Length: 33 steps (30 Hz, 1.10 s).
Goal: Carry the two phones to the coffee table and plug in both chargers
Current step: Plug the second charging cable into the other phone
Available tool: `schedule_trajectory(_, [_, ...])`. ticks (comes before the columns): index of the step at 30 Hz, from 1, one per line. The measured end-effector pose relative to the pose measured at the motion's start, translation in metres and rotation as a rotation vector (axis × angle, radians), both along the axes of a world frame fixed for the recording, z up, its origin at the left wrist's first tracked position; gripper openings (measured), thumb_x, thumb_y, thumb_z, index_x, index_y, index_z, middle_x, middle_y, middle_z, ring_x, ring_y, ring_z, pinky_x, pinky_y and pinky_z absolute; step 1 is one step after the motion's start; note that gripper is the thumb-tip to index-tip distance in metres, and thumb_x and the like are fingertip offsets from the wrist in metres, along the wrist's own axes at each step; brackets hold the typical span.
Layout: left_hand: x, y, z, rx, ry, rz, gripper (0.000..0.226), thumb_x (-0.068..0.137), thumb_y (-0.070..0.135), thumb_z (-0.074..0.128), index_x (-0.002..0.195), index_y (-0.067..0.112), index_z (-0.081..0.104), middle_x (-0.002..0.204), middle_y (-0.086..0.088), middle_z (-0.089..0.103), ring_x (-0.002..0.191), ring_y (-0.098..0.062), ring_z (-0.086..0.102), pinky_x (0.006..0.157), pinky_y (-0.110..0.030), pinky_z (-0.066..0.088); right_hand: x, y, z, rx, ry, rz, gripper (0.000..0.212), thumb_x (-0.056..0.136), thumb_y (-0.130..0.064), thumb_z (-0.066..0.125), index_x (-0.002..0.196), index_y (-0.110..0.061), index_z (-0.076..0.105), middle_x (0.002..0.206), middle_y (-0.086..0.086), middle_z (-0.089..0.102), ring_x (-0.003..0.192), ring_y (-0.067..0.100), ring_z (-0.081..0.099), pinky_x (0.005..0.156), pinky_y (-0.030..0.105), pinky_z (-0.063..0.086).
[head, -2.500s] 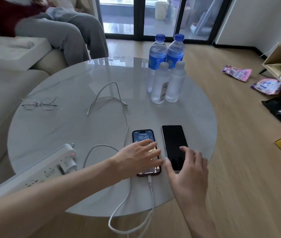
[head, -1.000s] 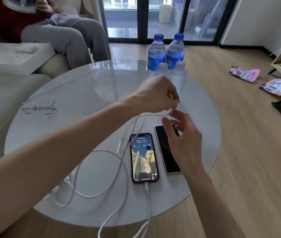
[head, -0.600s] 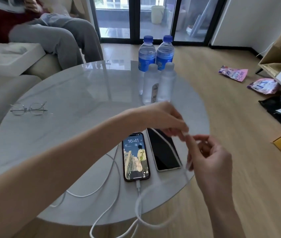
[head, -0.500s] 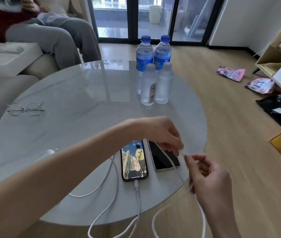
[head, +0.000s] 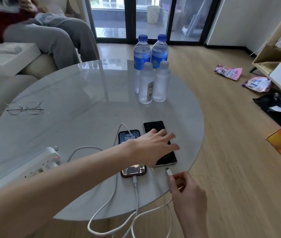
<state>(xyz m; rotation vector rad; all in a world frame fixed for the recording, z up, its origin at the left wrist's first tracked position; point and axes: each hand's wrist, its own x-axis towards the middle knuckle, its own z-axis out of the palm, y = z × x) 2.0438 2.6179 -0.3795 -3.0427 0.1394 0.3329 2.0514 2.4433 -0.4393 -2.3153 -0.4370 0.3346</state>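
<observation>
Left hand (head: 155, 146) flat, releasing nothing, steadies dark phone (head: 160, 143); right hand (head: 186, 189) pinches plug (head: 168, 171); misaligned push could slide it off counter (head: 84, 103).

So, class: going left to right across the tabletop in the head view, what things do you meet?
glasses → power strip → lit phone → dark phone → charger plug pinched in the right hand

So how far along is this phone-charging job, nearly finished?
Nearly. Done: both phones lie on the coffee table, and the lit phone has a white cable in its near end. In hand: the left hand rests on the dark phone, while the right hand pinches the second charger plug just short of it. Left: push that plug in.
</observation>
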Motion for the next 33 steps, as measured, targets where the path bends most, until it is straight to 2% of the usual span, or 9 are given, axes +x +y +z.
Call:
schedule_trajectory(6, [0.003,-0.001,-0.004,0.287,0.015,-0.102,0.078,0.085,0.015,0.062,0.150,0.032,0.022,0.159,-0.012,0.012,0.141,-0.034,0.018,0.111,-0.047,0.024,-0.002,0.006,0.000,-0.003,-0.046,0.002,0.021,0.086,-0.041,0.062,0.068,-0.033,0.054,0.058,-0.017,0.059,0.054,-0.002,0.055,0.047,0.019,0.037])
schedule_trajectory(10, [0.011,-0.011,-0.012,0.397,0.008,-0.209,0.052,0.094,0.018,0.055,0.141,0.024,0.034,0.151,-0.010,0.030,0.136,-0.031,0.030,0.109,-0.043,0.027,-0.002,0.007,-0.003,0.013,-0.066,-0.004,0.017,0.086,-0.039,0.062,0.072,-0.031,0.057,0.060,-0.017,0.058,0.053,-0.003,0.053,0.046,0.017,0.034])
schedule_trajectory(13, [0.013,-0.015,-0.013,0.387,-0.004,-0.246,0.045,0.094,0.015,0.053,0.135,0.018,0.036,0.134,-0.006,0.048,0.122,-0.027,0.044,0.100,-0.038,0.035,-0.002,0.006,-0.006,0.056,-0.078,-0.031,0.015,0.086,-0.036,0.062,0.074,-0.029,0.059,0.062,-0.014,0.060,0.054,0.000,0.055,0.048,0.021,0.038])
schedule_trajectory(19, [0.015,-0.001,-0.009,0.202,-0.013,-0.181,0.063,0.081,0.019,0.066,0.136,0.024,0.037,0.130,0.000,0.047,0.117,-0.023,0.046,0.094,-0.037,0.043,0.004,0.006,-0.009,0.118,-0.103,-0.033,0.012,0.086,-0.036,0.063,0.077,-0.030,0.062,0.065,-0.012,0.063,0.057,0.005,0.058,0.052,0.028,0.045])
schedule_trajectory(23, [0.012,-0.002,-0.012,0.226,-0.048,-0.213,0.055,0.085,0.015,0.060,0.135,0.026,0.038,0.131,-0.002,0.047,0.117,-0.025,0.046,0.095,-0.038,0.040,0.009,0.003,-0.009,0.093,-0.109,-0.015,0.013,0.086,-0.038,0.062,0.076,-0.031,0.060,0.063,-0.013,0.063,0.058,0.003,0.059,0.049,0.024,0.042])
schedule_trajectory(26, [0.013,-0.002,-0.018,0.359,-0.081,-0.340,0.050,0.094,0.015,0.049,0.139,0.030,0.033,0.145,-0.006,0.037,0.125,-0.031,0.041,0.104,-0.043,0.034,0.018,-0.006,-0.005,0.093,-0.125,-0.068,0.015,0.085,-0.041,0.064,0.073,-0.035,0.056,0.057,-0.017,0.060,0.050,0.000,0.057,0.043,0.019,0.035])
schedule_trajectory(28, [0.012,0.004,-0.022,0.411,-0.073,-0.366,0.062,0.096,0.017,0.047,0.148,0.034,0.020,0.157,-0.010,0.021,0.135,-0.035,0.030,0.110,-0.048,0.028,0.025,-0.010,-0.004,0.094,-0.142,-0.101,0.017,0.085,-0.040,0.065,0.071,-0.034,0.056,0.055,-0.017,0.059,0.049,-0.002,0.056,0.043,0.017,0.033])
schedule_trajectory(30, [0.012,0.009,-0.022,0.318,-0.111,-0.189,0.071,0.095,0.015,0.046,0.152,0.035,0.009,0.159,-0.014,0.014,0.136,-0.038,0.029,0.108,-0.049,0.031,0.031,-0.010,-0.004,0.097,-0.157,-0.114,0.017,0.085,-0.039,0.064,0.071,-0.032,0.057,0.056,-0.018,0.060,0.050,-0.002,0.057,0.043,0.016,0.034])
schedule_trajectory(33, [0.024,0.008,-0.018,-0.116,-0.134,0.369,0.069,0.093,0.028,0.046,0.153,0.024,0.011,0.150,-0.020,0.027,0.126,-0.040,0.041,0.100,-0.046,0.040,0.035,-0.007,-0.005,0.110,-0.158,-0.120,0.017,0.086,-0.040,0.063,0.072,-0.030,0.060,0.058,-0.018,0.061,0.052,-0.002,0.057,0.044,0.018,0.036])
